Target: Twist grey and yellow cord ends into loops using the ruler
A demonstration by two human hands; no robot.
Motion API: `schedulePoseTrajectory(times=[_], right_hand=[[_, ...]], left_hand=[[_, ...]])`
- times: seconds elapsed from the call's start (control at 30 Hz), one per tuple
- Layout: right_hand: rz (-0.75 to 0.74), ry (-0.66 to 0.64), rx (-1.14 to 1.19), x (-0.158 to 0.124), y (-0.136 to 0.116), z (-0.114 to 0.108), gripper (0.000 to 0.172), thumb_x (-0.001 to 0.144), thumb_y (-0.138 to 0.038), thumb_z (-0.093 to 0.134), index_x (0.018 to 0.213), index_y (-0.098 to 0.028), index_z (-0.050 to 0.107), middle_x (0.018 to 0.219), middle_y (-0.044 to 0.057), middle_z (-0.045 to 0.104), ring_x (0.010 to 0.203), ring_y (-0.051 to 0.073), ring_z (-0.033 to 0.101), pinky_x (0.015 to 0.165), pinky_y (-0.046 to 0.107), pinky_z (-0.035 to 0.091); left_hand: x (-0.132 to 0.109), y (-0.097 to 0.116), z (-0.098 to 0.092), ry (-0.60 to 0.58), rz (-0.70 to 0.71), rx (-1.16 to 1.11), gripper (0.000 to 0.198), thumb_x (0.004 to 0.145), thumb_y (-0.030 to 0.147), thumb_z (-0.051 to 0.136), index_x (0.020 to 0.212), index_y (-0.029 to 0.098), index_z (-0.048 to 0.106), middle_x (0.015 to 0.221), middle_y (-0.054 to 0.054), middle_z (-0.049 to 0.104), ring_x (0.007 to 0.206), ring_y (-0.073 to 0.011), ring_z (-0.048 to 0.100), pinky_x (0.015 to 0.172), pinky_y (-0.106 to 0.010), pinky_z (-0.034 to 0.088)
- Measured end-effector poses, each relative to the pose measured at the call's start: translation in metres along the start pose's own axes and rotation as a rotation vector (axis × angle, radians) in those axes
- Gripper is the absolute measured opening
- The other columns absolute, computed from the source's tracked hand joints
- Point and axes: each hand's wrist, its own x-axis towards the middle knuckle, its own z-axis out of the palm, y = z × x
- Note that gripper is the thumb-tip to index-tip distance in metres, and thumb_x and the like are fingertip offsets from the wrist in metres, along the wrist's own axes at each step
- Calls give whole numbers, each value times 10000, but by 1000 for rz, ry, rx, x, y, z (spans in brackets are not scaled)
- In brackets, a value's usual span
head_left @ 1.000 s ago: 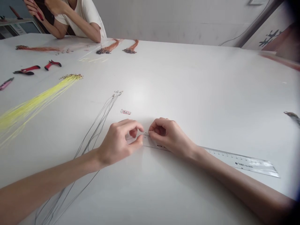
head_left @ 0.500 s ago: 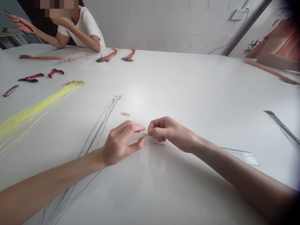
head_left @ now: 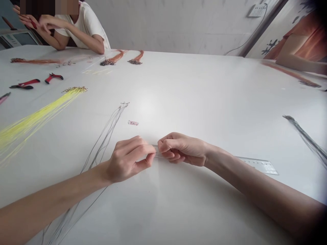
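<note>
Pinching narrowly, your left hand [head_left: 126, 160] and right hand [head_left: 182, 148] meet fingertip to fingertip at the near end of a clear plastic ruler [head_left: 258, 165]; whatever they hold is too thin to tell. The ruler's long axis runs toward the right edge of the worktop [head_left: 204, 102], angling slightly your way. Loose grey cords [head_left: 102, 149] lie just beside your left hand.

Yellow cord bundle [head_left: 33, 129]; red-black pliers [head_left: 52, 78]; copper-orange strands [head_left: 113, 59]; grey wires [head_left: 107, 136]; white table [head_left: 204, 95].

Markings on the ruler [head_left: 258, 166] illegible
</note>
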Motion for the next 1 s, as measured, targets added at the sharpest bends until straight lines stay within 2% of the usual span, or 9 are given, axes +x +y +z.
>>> schedulePoseTrajectory(times=[0.13, 0.23, 0.47, 0.73, 0.9, 1.0], right_hand=[[-81, -3, -38, -2, -1, 1, 231, 758, -216, 525, 570, -153, 407, 593, -39, 376, 491, 48, 274, 430, 211, 171], [-216, 44, -85, -2, -2, 1, 176, 781, -239, 532, 639, -150, 478, 629, -31, 434, 499, 48, 324, 442, 205, 223], [-633, 361, -454, 4, 8, 5, 16, 776, -156, 536, 774, -152, 520, 680, -22, 500, 572, 67, 430, 538, 217, 362], [-966, 556, -790, 9, 26, 9, 142, 774, -82, 571, 854, -174, 498, 684, -36, 505, 560, 59, 439, 501, 190, 378], [-1147, 570, -830, 12, 32, 10, 126, 804, -63, 559, 836, -171, 503, 704, -19, 531, 552, 57, 439, 479, 188, 380], [-1161, 536, -807, 12, 33, 12, 112, 817, -51, 539, 817, -161, 519, 684, -17, 520, 554, 57, 437, 481, 191, 374]], left_hand=[[-1, 1, -1, 13, -46, -33, 185, 762, -19, 519, 769, 166, 513, 568, 33, 519, 504, -78, 464, 447, -198, 398], [-2, 0, -1, 28, -107, -62, 176, 776, -11, 509, 767, 165, 511, 581, 32, 506, 518, -72, 460, 467, -192, 402], [-2, -1, -1, 70, -254, -147, 145, 793, 15, 499, 773, 157, 520, 600, 38, 507, 537, -54, 465, 480, -173, 397], [-2, -1, -2, 69, -326, -195, 130, 781, 23, 500, 763, 150, 520, 575, 48, 511, 523, -50, 457, 447, -172, 369], [-2, -2, -1, 55, -300, -220, 135, 768, 18, 510, 761, 151, 521, 570, 50, 518, 506, -47, 451, 437, -167, 372], [-3, -2, -1, 45, -313, -225, 140, 760, 15, 510, 751, 155, 517, 570, 50, 518, 505, -48, 449, 437, -169, 372]])
